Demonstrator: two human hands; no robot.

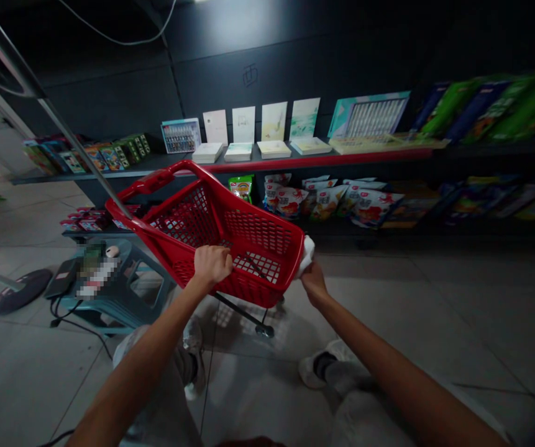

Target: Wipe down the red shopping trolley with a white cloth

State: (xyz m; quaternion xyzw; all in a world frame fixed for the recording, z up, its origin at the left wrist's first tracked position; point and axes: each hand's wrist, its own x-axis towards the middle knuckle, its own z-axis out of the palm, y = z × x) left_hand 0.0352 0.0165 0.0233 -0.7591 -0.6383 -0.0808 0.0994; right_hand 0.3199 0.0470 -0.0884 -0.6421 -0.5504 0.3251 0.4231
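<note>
A red plastic shopping cart (pixel 253 239) with grid walls stands before me, its handle towards the left. My left hand (pixel 213 265) is closed over the cart's near rim. At the cart's right end, my right hand (pixel 314 279) presses a white cloth or wad of tissue (pixel 307 253) against the outside; which of the two it is I cannot tell. The fingers of that hand are partly hidden behind the white material. No goods show inside the basket.
Behind the cart runs a dark shelf (pixel 267 162) with notebooks, boxes and snack bags. Left of the cart stand a grey-blue plastic stool (pixel 132 279) holding small items, cables, and a metal pole (pixel 81 152) with a round base.
</note>
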